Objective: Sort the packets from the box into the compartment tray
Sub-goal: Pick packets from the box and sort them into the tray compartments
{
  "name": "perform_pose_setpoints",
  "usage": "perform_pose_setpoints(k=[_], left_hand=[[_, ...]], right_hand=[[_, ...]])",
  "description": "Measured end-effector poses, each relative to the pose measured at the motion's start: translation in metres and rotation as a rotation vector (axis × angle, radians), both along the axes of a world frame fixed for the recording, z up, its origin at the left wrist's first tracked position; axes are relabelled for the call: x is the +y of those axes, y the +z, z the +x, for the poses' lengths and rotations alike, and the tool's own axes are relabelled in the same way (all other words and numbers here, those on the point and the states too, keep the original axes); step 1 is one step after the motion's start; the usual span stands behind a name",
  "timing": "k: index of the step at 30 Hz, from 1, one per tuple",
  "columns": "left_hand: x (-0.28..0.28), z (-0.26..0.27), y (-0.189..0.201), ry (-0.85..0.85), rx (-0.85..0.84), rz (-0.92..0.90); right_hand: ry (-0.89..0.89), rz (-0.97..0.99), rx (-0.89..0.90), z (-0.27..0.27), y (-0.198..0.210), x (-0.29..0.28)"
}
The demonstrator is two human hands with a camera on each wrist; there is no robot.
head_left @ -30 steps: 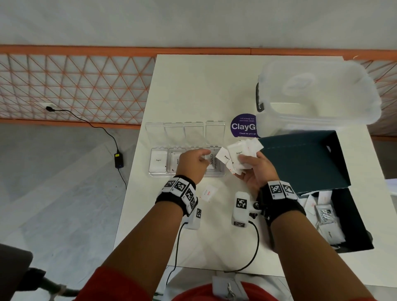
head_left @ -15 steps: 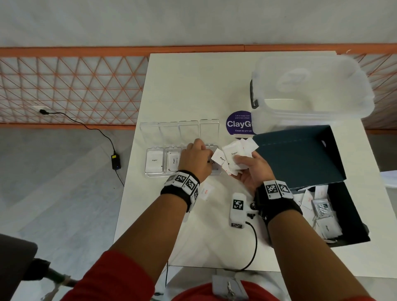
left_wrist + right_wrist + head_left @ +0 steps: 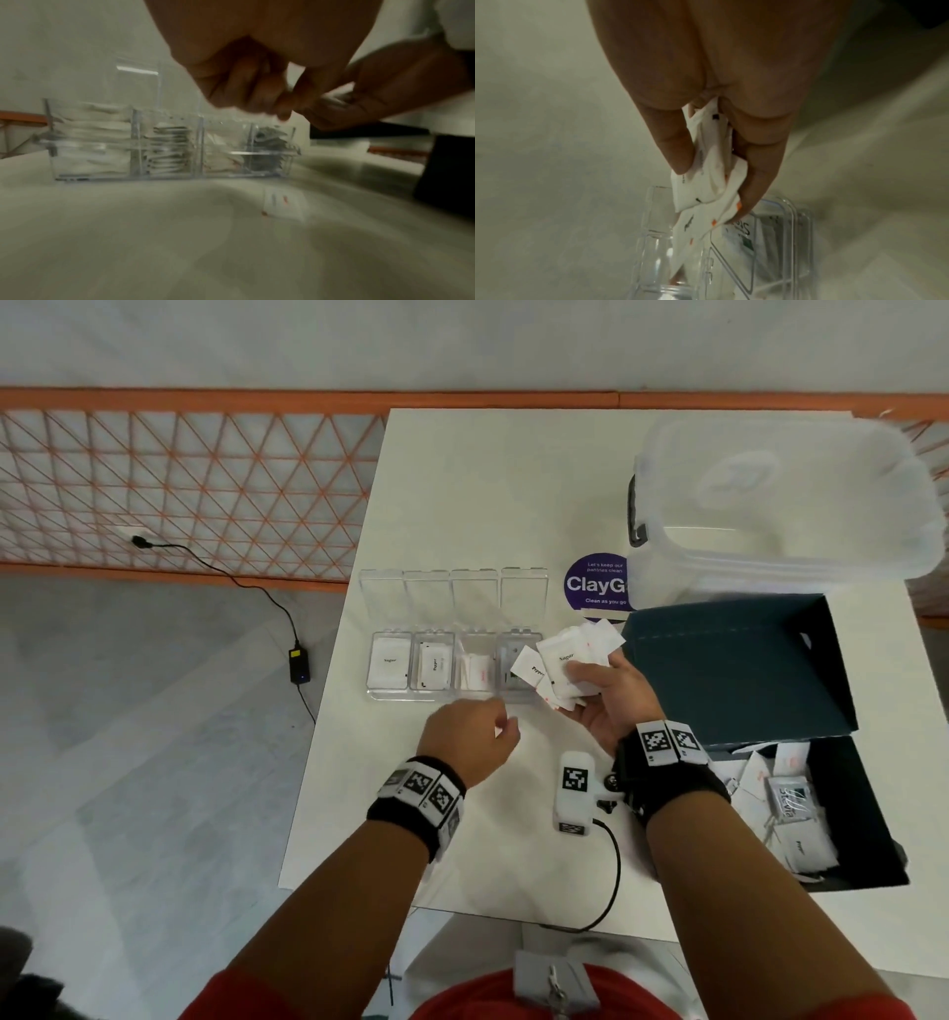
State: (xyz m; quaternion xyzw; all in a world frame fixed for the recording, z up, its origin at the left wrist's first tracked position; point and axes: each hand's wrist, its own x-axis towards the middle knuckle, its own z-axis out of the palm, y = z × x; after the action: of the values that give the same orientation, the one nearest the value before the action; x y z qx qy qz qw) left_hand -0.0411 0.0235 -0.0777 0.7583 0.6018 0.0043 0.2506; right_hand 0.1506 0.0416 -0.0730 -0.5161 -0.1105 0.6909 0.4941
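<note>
The clear four-compartment tray point(image 3: 436, 697) point(image 3: 133, 142) point(image 3: 795, 233) stands with its lids open; each compartment holds stacked packets. My right hand point(image 3: 580, 675) point(image 3: 713, 188) grips a fan of white packets point(image 3: 565, 657) point(image 3: 706, 178) beside the tray's right end. My left hand point(image 3: 506, 724) point(image 3: 280, 109) hovers in front of the tray with its fingers curled and nothing in them. Just under it, a loose red-printed packet point(image 3: 500, 730) point(image 3: 282, 205) lies on the table, untouched. The dark box point(image 3: 744, 670) sits open at the right with more packets point(image 3: 791, 803) inside.
A large clear storage bin point(image 3: 780, 505) stands behind the box, next to a purple sticker point(image 3: 595, 582). A white wrist device point(image 3: 572, 785) with its cable hangs between my arms. The table's left edge point(image 3: 328, 711) drops to the floor, where a power adapter point(image 3: 299, 658) lies.
My left hand has drawn back from the tray's compartments toward me and now hangs over the loose packet. The right hand keeps its fan of packets beside the tray.
</note>
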Motion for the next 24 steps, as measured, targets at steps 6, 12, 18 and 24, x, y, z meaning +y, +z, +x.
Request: perform_pose_setpoints(k=[6,12,18,24], left_hand=[[-0.017,0.017,-0.027,0.09,0.129,-0.212],[-0.016,0.018,-0.021,0.21,-0.077,-0.214],[-0.01,-0.005,0.0,0.333,-0.363,-0.156],[0.006,-0.026,0.018,0.421,-0.596,-0.17]], right_hand=[[0.037,-0.034,-0.026,-0.004,-0.006,-0.006],[0.034,-0.053,-0.027,-0.005,-0.01,-0.016],[0.056,-0.029,-0.056,-0.01,-0.01,-0.02],[0.093,-0.012,-0.08,-0.015,-0.002,-0.019]])
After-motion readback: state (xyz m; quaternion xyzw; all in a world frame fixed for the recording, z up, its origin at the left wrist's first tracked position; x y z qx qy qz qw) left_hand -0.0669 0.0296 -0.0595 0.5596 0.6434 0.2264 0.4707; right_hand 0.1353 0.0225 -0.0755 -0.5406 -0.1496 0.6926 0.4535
